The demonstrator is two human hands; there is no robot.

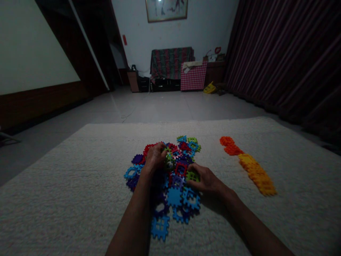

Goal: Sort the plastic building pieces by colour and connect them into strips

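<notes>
A heap of flat interlocking plastic tiles [174, 197] in blue, purple, red and green lies on a cream rug [66, 199] in front of me. My left hand [155, 156] rests on the far part of the heap, fingers curled down over a green tile [168, 156]. My right hand [205, 179] sits at the heap's right edge, its fingers pinched on a green tile [191, 175]. Off to the right on the rug lies a joined strip of tiles, orange [229, 145] at the far end and yellow [258, 174] nearer me.
The rug's far edge meets a bare tiled floor [160, 106]. At the back wall stand a covered couch [170, 64], a red checked box [193, 76] and a low cabinet. A dark curtain [287, 57] runs along the right side.
</notes>
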